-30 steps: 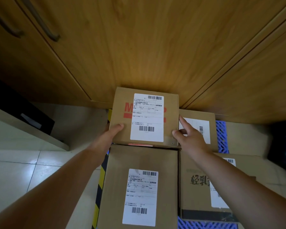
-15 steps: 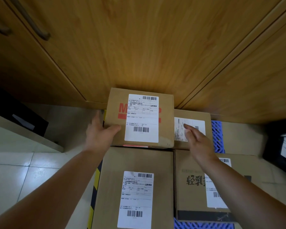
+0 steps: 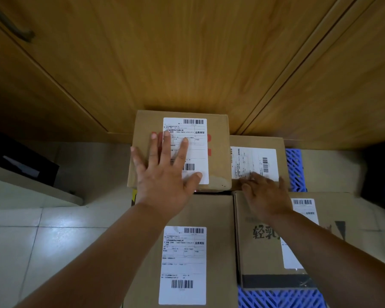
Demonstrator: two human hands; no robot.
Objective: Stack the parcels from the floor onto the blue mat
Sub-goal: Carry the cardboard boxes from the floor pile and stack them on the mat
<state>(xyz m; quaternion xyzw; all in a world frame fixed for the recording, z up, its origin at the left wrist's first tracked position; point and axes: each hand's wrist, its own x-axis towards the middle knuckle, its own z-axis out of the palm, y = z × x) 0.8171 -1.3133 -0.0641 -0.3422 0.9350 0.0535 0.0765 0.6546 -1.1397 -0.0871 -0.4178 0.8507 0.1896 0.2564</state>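
Squarely upright parcel, left hand (flat) atop

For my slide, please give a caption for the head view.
Left hand flat on the back-left parcel; right hand on its neighbour parcel, blue mat beneath.

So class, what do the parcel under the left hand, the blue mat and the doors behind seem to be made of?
Parcel under the left hand: looks like matte brown cardboard, with folded edges and a stuck-on paper label.
Blue mat: probably moulded plastic, judging by its open lattice and even colour.
Doors: wood or wood-look laminate with a smooth grain pattern; which one cannot be told.
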